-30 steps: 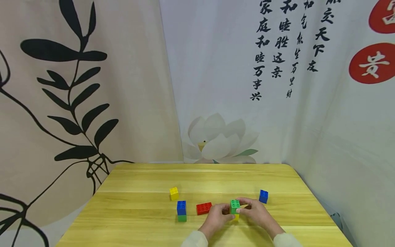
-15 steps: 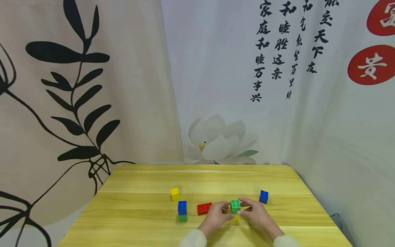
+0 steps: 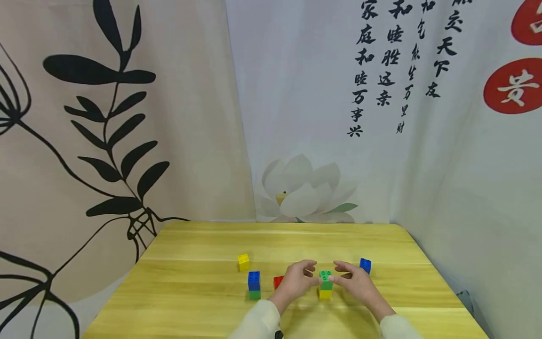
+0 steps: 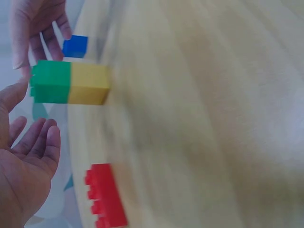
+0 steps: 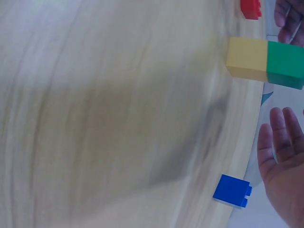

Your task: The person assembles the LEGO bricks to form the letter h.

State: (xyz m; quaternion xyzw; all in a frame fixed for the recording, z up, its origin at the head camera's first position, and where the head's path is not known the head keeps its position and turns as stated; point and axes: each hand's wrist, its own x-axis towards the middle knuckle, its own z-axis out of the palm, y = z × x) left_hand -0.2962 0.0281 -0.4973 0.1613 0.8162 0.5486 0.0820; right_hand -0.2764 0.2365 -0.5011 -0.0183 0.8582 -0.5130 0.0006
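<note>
A green toy brick sits on top of a yellow brick, both upright on the table. My left hand is at the left of this stack and my right hand at its right. Both hands have their fingers spread and off the stack's sides. The thumbs point in at the studs on the green brick; whether they touch it I cannot tell. A red brick lies left of the stack, partly behind my left hand in the head view. A blue brick is beyond my right hand.
On the left of the wooden table stands another pair, a blue brick on a green brick. Behind it is a single yellow brick. A printed curtain hangs behind the table's far edge.
Both hands have let go of the green brick and moved slightly up and apart. The green brick stays on the yellow one, which now shows more. The head view has shifted slightly.
</note>
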